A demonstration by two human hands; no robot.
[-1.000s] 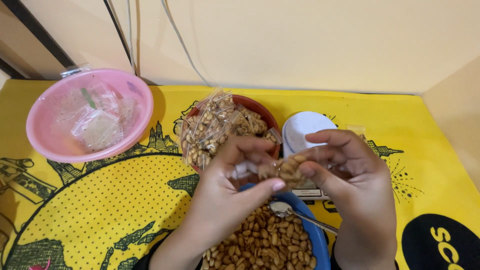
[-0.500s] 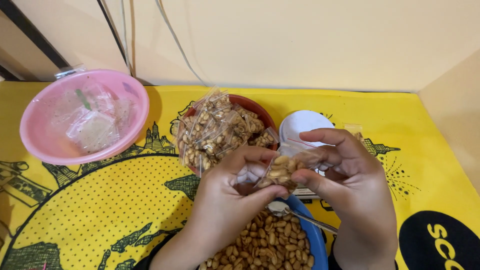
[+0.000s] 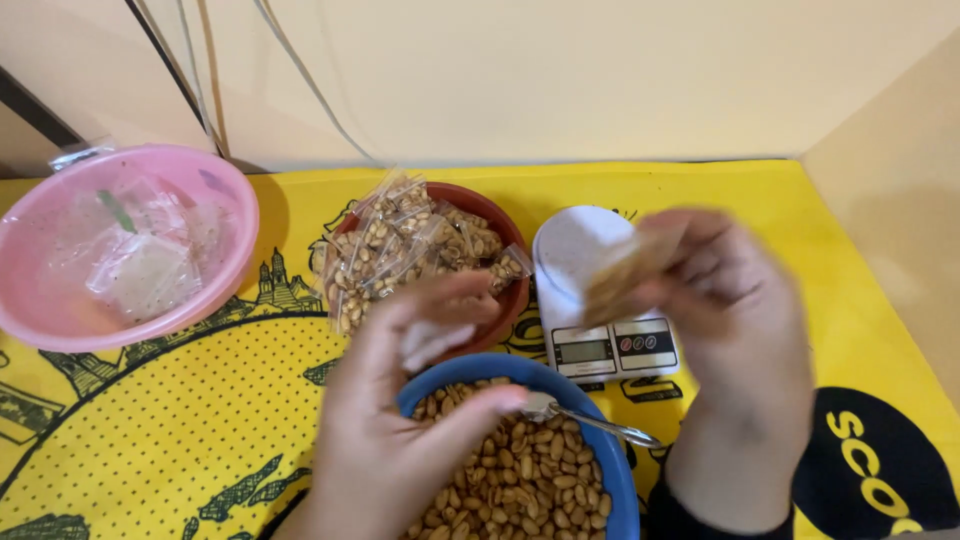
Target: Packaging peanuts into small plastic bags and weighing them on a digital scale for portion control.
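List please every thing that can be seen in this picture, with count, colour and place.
pink bowl: one, pink, far left, with empty clear bags inside
red-brown bowl: one, red-brown, centre back, heaped with filled bags
filled bags of peanuts: many, clear with tan nuts, in the red-brown bowl
blue bowl: one, blue, near centre, full of loose peanuts
spoon: one, silver, lying in the blue bowl
kitchen scale: one, white, right of the red-brown bowl
tablecloth: one, yellow with dark drawings, under everything
left hand: one, over the blue bowl
right hand: one, blurred, holding a small bag of peanuts above the scale
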